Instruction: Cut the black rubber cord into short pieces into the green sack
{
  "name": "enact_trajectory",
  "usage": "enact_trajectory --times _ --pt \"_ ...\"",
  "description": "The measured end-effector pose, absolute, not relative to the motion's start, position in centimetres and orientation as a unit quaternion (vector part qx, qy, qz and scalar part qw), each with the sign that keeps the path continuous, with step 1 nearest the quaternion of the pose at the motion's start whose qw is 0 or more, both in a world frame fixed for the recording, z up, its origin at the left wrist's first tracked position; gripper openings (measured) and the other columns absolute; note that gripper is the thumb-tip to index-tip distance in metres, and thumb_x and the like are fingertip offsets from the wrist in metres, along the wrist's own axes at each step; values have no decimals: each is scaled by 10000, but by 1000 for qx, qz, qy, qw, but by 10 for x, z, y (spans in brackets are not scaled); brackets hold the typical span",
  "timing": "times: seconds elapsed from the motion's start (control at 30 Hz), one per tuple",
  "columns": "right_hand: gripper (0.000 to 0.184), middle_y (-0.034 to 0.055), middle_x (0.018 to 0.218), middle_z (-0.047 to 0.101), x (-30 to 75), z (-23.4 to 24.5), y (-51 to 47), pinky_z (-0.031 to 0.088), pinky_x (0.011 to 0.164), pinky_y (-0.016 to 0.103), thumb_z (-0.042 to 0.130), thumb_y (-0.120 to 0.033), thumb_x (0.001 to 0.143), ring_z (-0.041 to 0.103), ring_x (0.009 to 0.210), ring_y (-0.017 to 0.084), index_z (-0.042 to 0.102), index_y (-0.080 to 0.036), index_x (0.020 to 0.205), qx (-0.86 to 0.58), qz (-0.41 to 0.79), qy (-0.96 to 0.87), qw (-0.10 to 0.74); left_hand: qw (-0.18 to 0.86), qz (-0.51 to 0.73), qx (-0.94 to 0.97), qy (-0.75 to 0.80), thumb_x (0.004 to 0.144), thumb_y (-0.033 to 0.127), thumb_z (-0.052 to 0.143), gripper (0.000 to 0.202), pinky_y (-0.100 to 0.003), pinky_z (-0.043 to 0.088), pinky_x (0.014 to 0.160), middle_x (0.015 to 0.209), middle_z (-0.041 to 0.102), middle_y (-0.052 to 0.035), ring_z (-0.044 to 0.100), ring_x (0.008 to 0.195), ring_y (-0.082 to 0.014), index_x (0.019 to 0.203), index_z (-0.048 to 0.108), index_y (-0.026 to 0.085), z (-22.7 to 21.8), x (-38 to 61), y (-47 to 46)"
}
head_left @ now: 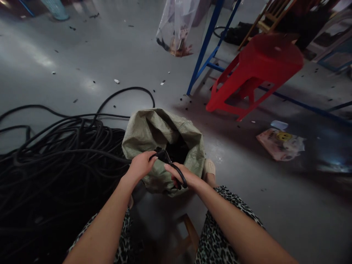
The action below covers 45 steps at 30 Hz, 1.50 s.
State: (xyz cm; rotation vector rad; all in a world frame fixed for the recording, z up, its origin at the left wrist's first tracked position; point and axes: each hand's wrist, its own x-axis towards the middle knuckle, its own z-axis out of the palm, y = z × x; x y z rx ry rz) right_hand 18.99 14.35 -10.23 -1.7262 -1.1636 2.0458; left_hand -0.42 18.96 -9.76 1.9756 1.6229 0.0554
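Observation:
My left hand (141,167) is closed around a thick black cord (115,157), which runs in from a pile on the left. I cannot tell whether this cord is hollow tube or solid cable. A pair of scissors (181,179) with black handles is gripped in my right hand (183,173). Their blades meet the cord's end just past my left fingertips; whether they are closed on it is unclear. Both hands are above the near rim of a greenish woven sack (194,137). Dark pieces inside the sack are hard to make out.
A tangled heap of black cord (68,146) covers the floor at left. To the right are a red plastic stool (264,66) and a blue metal frame (205,55). A clear plastic bag (178,25) stands ahead. Small scraps dot the floor. A wooden stool (191,231) is below.

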Motion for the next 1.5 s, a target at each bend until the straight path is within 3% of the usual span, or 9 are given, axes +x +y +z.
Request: enact_trajectory --times 0.57,0.97,1.23,1.5 --pt "536 2 711 515 186 -105 144 446 444 211 557 -679 764 524 551 113 522 -169 926 -574 694 -418 117 329 4 761 559 893 357 434 403 -315 463 919 1156 679 -83 622 1060 -228 1188 637 172 -99 -2 185" --pt "507 -42 563 458 180 -100 144 379 332 202 549 -670 778 434 369 82 506 -167 824 -605 682 -390 132 323 12 755 571 895 364 433 397 -323 461 934 1172 674 -74 618 1079 -230 1185 639 188 -100 -3 185" --pt "376 -18 557 512 185 -107 148 376 477 187 631 -515 795 500 501 98 617 -140 818 -633 586 -489 130 340 1 741 579 884 379 443 399 -302 465 899 1170 674 -75 623 1060 -226 1172 638 183 -96 -3 185" --pt "371 3 563 535 184 -110 145 366 533 209 590 -502 822 534 560 129 650 -138 777 -646 538 -532 102 342 -30 740 578 881 402 439 390 -297 468 844 1138 688 -75 633 1027 -232 1124 666 199 -96 -6 186"
